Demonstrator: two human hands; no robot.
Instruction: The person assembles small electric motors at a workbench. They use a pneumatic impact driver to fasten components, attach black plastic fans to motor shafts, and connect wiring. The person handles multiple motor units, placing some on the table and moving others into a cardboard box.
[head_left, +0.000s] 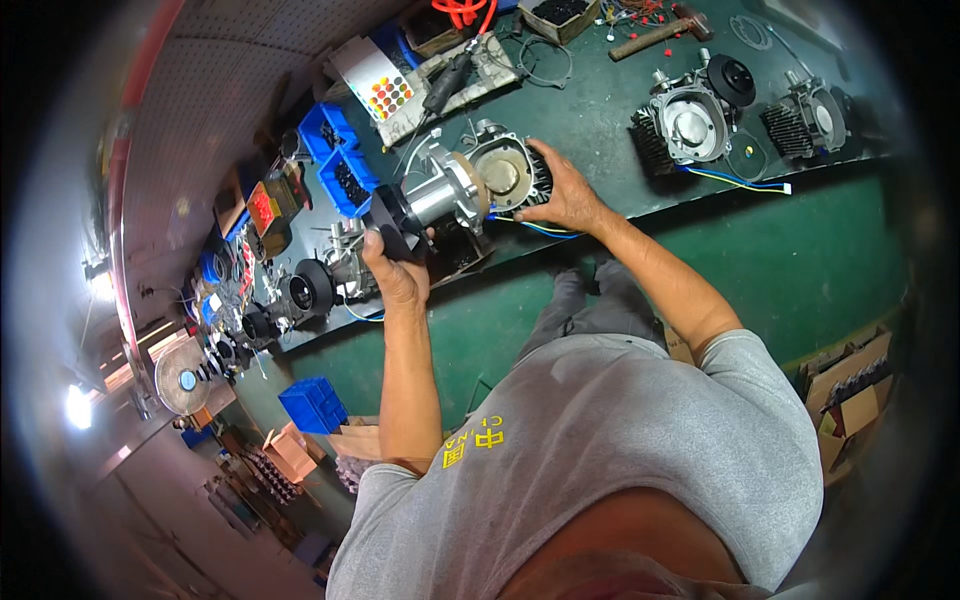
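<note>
metal cylinder assembly (435, 200) clasped in the left hand (400, 272); right hand (567, 192) grips the finned housing (503, 172).

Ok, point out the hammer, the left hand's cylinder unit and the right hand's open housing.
Hammer (645, 42): head view, on its wooden handle.
Cylinder unit (432, 201): head view, on its silver barrel.
Open housing (503, 173): head view, on its round inner face.

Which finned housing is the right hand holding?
The finned housing beside the silver cylinder; the right hand grips its side. The two farther right are untouched.
</note>
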